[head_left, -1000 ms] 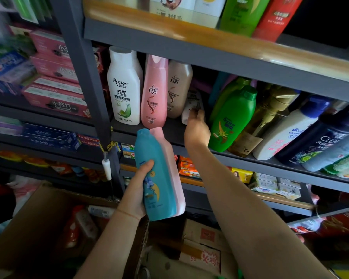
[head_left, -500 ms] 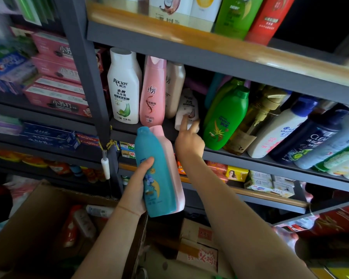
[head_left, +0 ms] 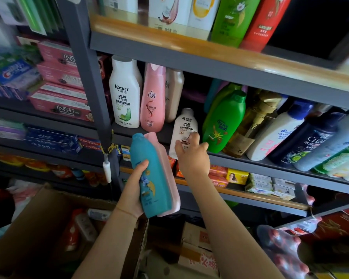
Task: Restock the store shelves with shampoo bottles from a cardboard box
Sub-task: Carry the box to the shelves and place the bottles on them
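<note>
My left hand [head_left: 134, 190] grips two shampoo bottles together below the middle shelf: a teal bottle [head_left: 151, 178] in front and a pink bottle [head_left: 170, 196] pressed behind it. My right hand [head_left: 191, 156] holds the lower part of a small white Raclen bottle [head_left: 184, 125], which stands tilted at the front edge of the middle shelf [head_left: 250, 159]. To its left stand a large white Raclen bottle [head_left: 125, 93], a pink bottle [head_left: 152, 99] and a beige bottle [head_left: 173, 95]. The open cardboard box [head_left: 38, 224] sits at lower left with bottles inside.
Right of the small bottle lean a green bottle [head_left: 224, 121], an amber pump bottle [head_left: 250, 125] and several white and dark blue bottles. A dark gap lies behind the small bottle. A grey upright post [head_left: 93, 81] splits the shelving; toothpaste boxes fill the left bay, soap boxes the shelf below.
My right hand drew back from deep in the shelf, bringing the small white bottle forward to the shelf's front edge. The left hand kept its two bottles nearly still.
</note>
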`<state>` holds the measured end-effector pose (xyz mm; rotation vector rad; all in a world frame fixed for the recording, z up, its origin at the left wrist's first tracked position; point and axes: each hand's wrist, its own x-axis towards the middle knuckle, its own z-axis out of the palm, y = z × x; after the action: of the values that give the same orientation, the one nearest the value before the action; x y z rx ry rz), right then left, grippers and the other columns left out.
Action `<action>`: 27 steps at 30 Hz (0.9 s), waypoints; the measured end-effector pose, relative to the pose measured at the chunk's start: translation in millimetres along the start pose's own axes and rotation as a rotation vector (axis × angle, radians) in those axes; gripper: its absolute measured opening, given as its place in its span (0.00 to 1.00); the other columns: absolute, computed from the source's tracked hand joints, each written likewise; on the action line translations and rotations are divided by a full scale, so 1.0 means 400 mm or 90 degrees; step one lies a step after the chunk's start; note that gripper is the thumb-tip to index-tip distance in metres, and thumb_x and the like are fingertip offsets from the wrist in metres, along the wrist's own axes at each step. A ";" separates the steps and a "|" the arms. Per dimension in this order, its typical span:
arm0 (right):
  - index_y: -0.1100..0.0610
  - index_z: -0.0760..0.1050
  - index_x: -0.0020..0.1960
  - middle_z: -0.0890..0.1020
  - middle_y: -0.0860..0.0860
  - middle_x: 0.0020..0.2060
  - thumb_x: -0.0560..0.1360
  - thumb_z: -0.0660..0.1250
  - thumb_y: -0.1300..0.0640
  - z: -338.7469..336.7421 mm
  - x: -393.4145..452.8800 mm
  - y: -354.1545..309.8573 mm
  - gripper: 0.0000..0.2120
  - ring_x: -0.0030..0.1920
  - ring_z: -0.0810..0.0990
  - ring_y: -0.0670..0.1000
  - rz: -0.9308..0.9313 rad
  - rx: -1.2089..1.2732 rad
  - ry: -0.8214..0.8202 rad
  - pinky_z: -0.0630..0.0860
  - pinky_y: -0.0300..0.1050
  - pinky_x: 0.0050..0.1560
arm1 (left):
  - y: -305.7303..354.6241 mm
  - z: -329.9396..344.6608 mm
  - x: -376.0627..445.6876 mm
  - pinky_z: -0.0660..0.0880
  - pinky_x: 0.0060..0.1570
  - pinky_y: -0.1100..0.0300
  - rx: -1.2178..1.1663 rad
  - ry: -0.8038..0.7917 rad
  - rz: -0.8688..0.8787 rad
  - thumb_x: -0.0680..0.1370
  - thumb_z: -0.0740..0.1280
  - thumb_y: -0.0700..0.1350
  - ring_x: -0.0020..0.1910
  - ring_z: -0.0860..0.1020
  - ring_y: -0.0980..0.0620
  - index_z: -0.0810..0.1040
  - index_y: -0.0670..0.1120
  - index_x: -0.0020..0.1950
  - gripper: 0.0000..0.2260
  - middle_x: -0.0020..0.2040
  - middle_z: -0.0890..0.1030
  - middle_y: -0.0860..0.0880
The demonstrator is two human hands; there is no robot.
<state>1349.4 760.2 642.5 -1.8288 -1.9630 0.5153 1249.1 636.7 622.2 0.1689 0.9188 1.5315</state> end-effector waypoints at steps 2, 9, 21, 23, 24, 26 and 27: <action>0.60 0.61 0.64 0.72 0.60 0.58 0.75 0.69 0.44 0.008 0.010 -0.001 0.29 0.53 0.78 0.64 0.073 0.186 -0.017 0.77 0.54 0.48 | -0.003 -0.001 0.002 0.80 0.45 0.52 -0.001 0.005 -0.007 0.73 0.67 0.52 0.42 0.85 0.50 0.81 0.47 0.54 0.13 0.45 0.86 0.47; 0.59 0.77 0.58 0.83 0.55 0.49 0.70 0.77 0.52 -0.030 0.018 0.047 0.21 0.47 0.82 0.53 0.361 0.583 -0.352 0.81 0.47 0.39 | 0.000 -0.027 0.002 0.81 0.46 0.51 -0.021 0.027 -0.030 0.73 0.68 0.53 0.44 0.84 0.49 0.80 0.47 0.57 0.16 0.48 0.85 0.47; 0.55 0.79 0.57 0.86 0.55 0.50 0.74 0.73 0.53 -0.051 -0.009 0.071 0.13 0.51 0.85 0.55 0.234 0.704 -0.410 0.81 0.54 0.54 | -0.001 -0.032 -0.005 0.82 0.42 0.55 -0.041 0.047 -0.011 0.74 0.68 0.52 0.40 0.84 0.51 0.81 0.47 0.54 0.13 0.44 0.85 0.48; 0.55 0.78 0.60 0.86 0.54 0.52 0.76 0.71 0.55 -0.061 -0.018 0.068 0.13 0.53 0.85 0.55 0.154 0.721 -0.394 0.81 0.52 0.53 | 0.001 -0.033 -0.004 0.81 0.42 0.55 -0.041 0.050 -0.008 0.74 0.68 0.52 0.40 0.84 0.51 0.81 0.47 0.54 0.13 0.44 0.85 0.48; 0.55 0.78 0.61 0.85 0.54 0.53 0.76 0.71 0.56 -0.067 -0.018 0.065 0.14 0.54 0.84 0.55 0.120 0.719 -0.380 0.81 0.53 0.54 | 0.002 -0.034 -0.003 0.81 0.42 0.55 -0.044 0.051 -0.008 0.75 0.67 0.52 0.40 0.84 0.50 0.81 0.47 0.55 0.12 0.45 0.85 0.47; 0.55 0.76 0.63 0.85 0.53 0.55 0.76 0.71 0.59 -0.077 -0.011 0.060 0.16 0.55 0.84 0.55 0.050 0.702 -0.341 0.81 0.56 0.55 | 0.003 -0.033 -0.003 0.82 0.42 0.54 -0.048 0.052 -0.007 0.76 0.67 0.52 0.41 0.84 0.50 0.81 0.47 0.56 0.12 0.46 0.85 0.47; 0.55 0.76 0.64 0.85 0.52 0.55 0.75 0.72 0.59 -0.082 -0.006 0.056 0.17 0.55 0.84 0.54 0.017 0.688 -0.316 0.81 0.56 0.55 | 0.005 -0.032 -0.003 0.82 0.41 0.54 -0.050 0.052 -0.004 0.76 0.67 0.52 0.41 0.84 0.50 0.81 0.47 0.56 0.12 0.46 0.85 0.47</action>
<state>1385.8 759.2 658.5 -1.0572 -1.3778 1.7400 1240.2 630.3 615.1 0.0477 0.9203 1.5759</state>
